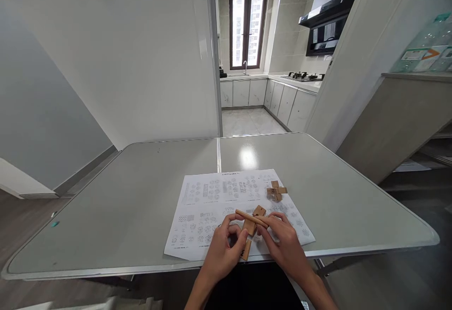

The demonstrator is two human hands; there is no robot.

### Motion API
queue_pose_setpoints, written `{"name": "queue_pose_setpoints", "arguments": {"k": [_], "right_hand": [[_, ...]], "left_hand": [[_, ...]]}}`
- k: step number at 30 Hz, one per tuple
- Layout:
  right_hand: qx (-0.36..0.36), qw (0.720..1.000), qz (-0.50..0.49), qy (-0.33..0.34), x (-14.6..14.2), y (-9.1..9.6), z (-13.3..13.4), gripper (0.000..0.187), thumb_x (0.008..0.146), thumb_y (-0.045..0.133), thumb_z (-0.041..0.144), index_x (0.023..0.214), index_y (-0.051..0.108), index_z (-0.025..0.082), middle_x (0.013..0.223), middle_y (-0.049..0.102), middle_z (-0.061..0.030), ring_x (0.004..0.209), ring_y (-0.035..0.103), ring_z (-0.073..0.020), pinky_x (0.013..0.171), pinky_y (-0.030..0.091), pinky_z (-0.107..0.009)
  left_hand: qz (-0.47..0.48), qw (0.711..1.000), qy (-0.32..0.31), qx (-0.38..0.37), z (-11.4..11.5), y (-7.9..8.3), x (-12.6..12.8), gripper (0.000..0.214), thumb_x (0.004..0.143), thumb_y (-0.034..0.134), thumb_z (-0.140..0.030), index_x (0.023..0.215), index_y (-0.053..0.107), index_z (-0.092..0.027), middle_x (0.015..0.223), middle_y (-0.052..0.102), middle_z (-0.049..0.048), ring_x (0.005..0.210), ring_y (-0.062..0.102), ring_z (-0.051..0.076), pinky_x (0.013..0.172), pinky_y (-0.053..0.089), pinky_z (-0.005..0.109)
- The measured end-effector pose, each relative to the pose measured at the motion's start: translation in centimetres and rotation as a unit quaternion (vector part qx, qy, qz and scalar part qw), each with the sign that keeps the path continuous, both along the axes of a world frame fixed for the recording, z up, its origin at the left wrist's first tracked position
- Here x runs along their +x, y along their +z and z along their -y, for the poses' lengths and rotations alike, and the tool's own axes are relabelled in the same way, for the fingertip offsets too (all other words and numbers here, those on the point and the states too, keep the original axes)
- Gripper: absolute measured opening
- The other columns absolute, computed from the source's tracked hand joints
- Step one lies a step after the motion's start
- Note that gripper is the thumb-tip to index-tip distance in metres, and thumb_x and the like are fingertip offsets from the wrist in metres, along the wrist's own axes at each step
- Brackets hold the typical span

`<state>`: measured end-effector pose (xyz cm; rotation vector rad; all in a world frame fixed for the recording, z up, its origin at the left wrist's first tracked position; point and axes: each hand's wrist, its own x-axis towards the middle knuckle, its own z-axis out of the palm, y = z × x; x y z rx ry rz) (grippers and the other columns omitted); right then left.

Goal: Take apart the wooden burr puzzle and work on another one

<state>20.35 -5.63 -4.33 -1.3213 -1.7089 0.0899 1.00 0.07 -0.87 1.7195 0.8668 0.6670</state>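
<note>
Over the printed sheet (197,213), both hands are closed around flat wooden puzzle pieces. A long narrow wooden piece (245,215) slants between them, its right end in the fingers of my right hand (284,237). My left hand (226,246) pinches a wider wooden piece (249,227) below that one, its index fingertip near the narrow piece's left end. Another wooden piece (259,210) shows just behind. A marked wooden piece (246,250) points toward the table's front edge beside my left thumb. How these pieces join is partly hidden by my fingers.
A small cross-shaped cluster of wooden pieces (276,191) lies on the sheet's right side. The sheet carries rows of small diagrams. Under it is a grey table (106,206) with a metal rim. A small teal object (55,224) lies near the left edge.
</note>
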Motion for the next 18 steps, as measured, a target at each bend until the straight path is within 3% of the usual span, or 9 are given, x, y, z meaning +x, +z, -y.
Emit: {"name": "queue_pose_setpoints", "arguments": {"k": [3, 18], "right_hand": [[-0.005, 1.000, -0.012, -0.006, -0.07, 0.19, 0.06, 0.021, 0.105, 0.054, 0.017, 0.120, 0.065, 0.027, 0.092, 0.077, -0.0008, 0.081, 0.070, -0.0224, 0.093, 0.050, -0.046], [-0.075, 0.989, -0.128, -0.024, -0.01, 0.39, 0.23, 0.021, 0.106, 0.054, 0.034, 0.114, 0.072, 0.028, 0.093, 0.075, -0.0037, 0.095, 0.067, -0.0259, 0.088, 0.051, -0.038]], "left_hand": [[0.002, 1.000, -0.009, -0.004, 0.03, 0.06, -0.06, 0.034, 0.104, 0.053, -0.047, 0.126, 0.054, -0.021, 0.067, 0.048, -0.0068, 0.063, 0.044, 0.014, 0.063, 0.034, 0.026], [0.035, 0.999, -0.019, -0.037, 0.15, 0.84, -0.47, 0.038, 0.102, 0.055, -0.051, 0.124, 0.055, -0.020, 0.069, 0.045, -0.0061, 0.064, 0.043, 0.014, 0.065, 0.037, 0.026]]}}
